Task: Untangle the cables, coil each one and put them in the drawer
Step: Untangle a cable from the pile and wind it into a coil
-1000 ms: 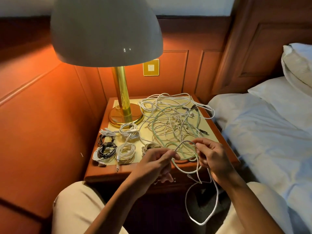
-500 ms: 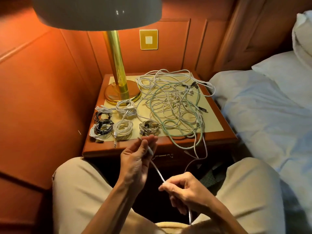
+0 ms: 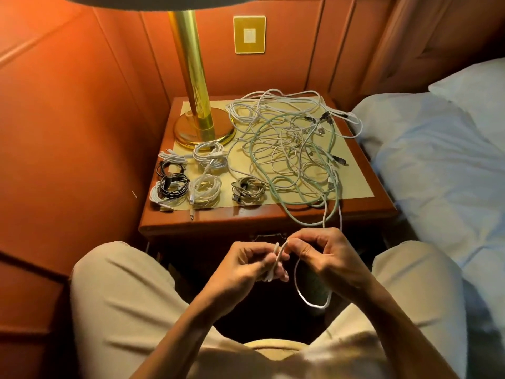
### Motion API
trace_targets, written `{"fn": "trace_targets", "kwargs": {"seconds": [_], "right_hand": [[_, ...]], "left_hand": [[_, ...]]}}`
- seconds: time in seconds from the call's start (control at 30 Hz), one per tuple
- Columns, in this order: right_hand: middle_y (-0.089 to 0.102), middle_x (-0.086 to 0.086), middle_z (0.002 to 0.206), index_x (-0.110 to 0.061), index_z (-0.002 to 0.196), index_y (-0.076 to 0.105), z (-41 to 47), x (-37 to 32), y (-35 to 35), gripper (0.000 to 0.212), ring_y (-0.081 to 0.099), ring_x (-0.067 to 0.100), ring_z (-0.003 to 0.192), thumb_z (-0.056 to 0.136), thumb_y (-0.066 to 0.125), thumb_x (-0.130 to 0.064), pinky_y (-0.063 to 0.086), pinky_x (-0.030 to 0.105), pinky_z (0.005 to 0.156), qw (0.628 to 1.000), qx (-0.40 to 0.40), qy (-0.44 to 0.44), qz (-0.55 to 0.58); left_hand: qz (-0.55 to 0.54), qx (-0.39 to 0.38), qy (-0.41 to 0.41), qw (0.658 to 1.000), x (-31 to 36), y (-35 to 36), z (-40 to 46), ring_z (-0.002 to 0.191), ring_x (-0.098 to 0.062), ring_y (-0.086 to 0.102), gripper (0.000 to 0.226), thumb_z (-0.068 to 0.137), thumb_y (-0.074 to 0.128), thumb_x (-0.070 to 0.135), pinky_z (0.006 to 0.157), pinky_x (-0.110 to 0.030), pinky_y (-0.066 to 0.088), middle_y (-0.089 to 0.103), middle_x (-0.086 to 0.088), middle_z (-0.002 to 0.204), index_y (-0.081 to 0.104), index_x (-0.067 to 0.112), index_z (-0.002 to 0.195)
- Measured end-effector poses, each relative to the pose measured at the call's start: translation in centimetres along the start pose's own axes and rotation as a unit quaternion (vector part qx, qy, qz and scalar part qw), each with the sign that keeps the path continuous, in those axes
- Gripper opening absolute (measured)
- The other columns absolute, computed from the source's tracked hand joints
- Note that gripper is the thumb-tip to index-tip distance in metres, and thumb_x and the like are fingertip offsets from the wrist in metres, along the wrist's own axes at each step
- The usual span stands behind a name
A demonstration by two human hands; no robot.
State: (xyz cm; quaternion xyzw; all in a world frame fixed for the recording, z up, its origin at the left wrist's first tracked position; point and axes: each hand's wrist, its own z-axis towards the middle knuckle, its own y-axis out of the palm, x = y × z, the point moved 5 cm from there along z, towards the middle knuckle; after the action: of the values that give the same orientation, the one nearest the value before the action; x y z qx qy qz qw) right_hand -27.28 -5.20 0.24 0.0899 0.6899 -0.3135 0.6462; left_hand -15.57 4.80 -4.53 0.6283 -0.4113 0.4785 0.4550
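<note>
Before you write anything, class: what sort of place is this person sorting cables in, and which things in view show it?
Probably a hotel bedroom or similar. A bed with a pillow stands beside a wooden nightstand bearing a brass lamp, against padded wall panels.

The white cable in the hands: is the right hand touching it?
Touching. The head view shows the right hand pinching the white cable beside the left hand, with no gap.
</note>
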Motion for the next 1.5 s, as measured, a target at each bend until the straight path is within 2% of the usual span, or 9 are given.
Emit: {"fn": "trace_targets", "kwargs": {"seconds": [0.17, 0.43, 0.6, 0.7, 0.9, 1.03, 1.13, 1.33, 1.5], "right_hand": [[0.070, 0.001, 0.071, -0.015, 0.078, 0.073, 1.1, 0.0, 0.0, 0.025, 0.067, 0.013, 0.071, 0.097, 0.059, -0.009, 0.052, 0.025, 0.069, 1.000, 0.026, -0.013, 0.005], [0.075, -0.002, 0.080, -0.010, 0.087, 0.078, 2.7, 0.3, 0.1, 0.017, 0.069, 0.013, 0.079, 0.095, 0.063, -0.011, 0.054, 0.024, 0.073, 0.997, 0.079, -0.006, 0.020], [0.068, -0.020, 0.074, -0.020, 0.098, 0.075, 2.8, 1.1, 1.9, 0.023, 0.062, -0.001, 0.072, 0.101, 0.054, -0.013, 0.046, 0.016, 0.067, 0.998, 0.055, -0.005, -0.003], [0.055, -0.013, 0.058, -0.040, 0.096, 0.068, 1.6, 2.5, 3.8, 0.027, 0.051, 0.003, 0.056, 0.102, 0.053, -0.019, 0.043, 0.029, 0.056, 0.997, -0.002, 0.019, -0.070], [0.057, -0.016, 0.058, -0.010, 0.104, 0.073, -0.5, 1.2, 6.0, 0.018, 0.052, 0.004, 0.054, 0.098, 0.061, -0.023, 0.042, 0.025, 0.053, 0.982, -0.178, 0.022, -0.059], [0.067, 0.005, 0.072, -0.011, 0.086, 0.074, 0.7, -0.5, 3.3, 0.028, 0.061, 0.025, 0.068, 0.096, 0.058, -0.032, 0.048, 0.050, 0.063, 0.998, -0.056, -0.004, -0.023], [0.074, 0.002, 0.079, -0.014, 0.086, 0.077, 1.3, -0.4, 1.4, 0.032, 0.070, 0.024, 0.077, 0.092, 0.058, -0.039, 0.053, 0.055, 0.072, 1.000, 0.011, -0.006, -0.009], [0.074, 0.001, 0.076, -0.010, 0.086, 0.078, 0.8, 0.7, -0.5, 0.016, 0.071, 0.019, 0.075, 0.093, 0.066, -0.018, 0.057, 0.046, 0.070, 0.998, 0.067, 0.004, -0.008], [0.071, 0.001, 0.069, -0.011, 0.078, 0.076, 0.6, 1.4, 0.1, 0.018, 0.068, 0.017, 0.068, 0.091, 0.068, -0.020, 0.056, 0.033, 0.064, 0.997, 0.070, 0.013, 0.013]], "left_hand": [[-0.130, -0.059, -0.049, 0.989, -0.6, 1.3, 0.0, 0.067, -0.011, 0.053, 0.027, 0.100, 0.046, 0.020, 0.085, -0.035, 0.052, 0.052, 0.001, 0.072, 0.069, 0.007, 0.105], [-0.168, -0.041, -0.024, 0.985, 1.4, 1.4, 0.9, 0.053, -0.010, 0.027, 0.019, 0.094, 0.047, 0.021, 0.050, -0.020, 0.027, 0.036, 0.002, 0.064, 0.051, 0.016, 0.075], [-0.350, -0.038, 0.000, 0.936, 3.4, 1.0, 1.1, 0.065, -0.015, 0.018, 0.028, 0.085, 0.058, 0.039, 0.062, -0.030, 0.023, 0.027, -0.001, 0.073, 0.047, 0.015, 0.077], [-0.401, -0.008, 0.057, 0.914, 4.7, -0.9, 1.3, 0.070, -0.016, 0.027, 0.048, 0.087, 0.046, 0.059, 0.069, -0.030, 0.033, 0.031, -0.003, 0.080, 0.043, 0.012, 0.088], [-0.221, 0.113, 0.077, 0.966, 3.7, -4.5, 2.3, 0.071, -0.013, 0.039, 0.087, 0.064, 0.062, 0.083, 0.070, -0.031, 0.033, 0.041, -0.001, 0.080, 0.051, 0.006, 0.102], [-0.028, 0.099, 0.021, 0.994, 1.7, -3.1, 2.0, 0.071, 0.000, 0.044, 0.081, 0.063, 0.047, 0.093, 0.071, -0.015, 0.040, 0.045, 0.011, 0.077, 0.056, 0.020, 0.097], [-0.025, 0.044, -0.028, 0.998, -0.1, -0.9, 2.0, 0.064, -0.011, 0.048, 0.051, 0.083, 0.060, 0.060, 0.065, -0.027, 0.038, 0.049, -0.001, 0.069, 0.058, 0.009, 0.091], [0.056, -0.021, -0.037, 0.998, -0.3, 1.2, 1.7, 0.070, -0.013, 0.044, 0.041, 0.099, 0.042, 0.033, 0.067, -0.025, 0.038, 0.046, -0.004, 0.077, 0.050, -0.007, 0.094], [0.036, -0.047, -0.036, 0.998, 0.2, 1.7, 0.5, 0.065, -0.014, 0.043, 0.031, 0.102, 0.039, 0.031, 0.061, -0.023, 0.037, 0.045, -0.003, 0.072, 0.062, 0.012, 0.092]]}}
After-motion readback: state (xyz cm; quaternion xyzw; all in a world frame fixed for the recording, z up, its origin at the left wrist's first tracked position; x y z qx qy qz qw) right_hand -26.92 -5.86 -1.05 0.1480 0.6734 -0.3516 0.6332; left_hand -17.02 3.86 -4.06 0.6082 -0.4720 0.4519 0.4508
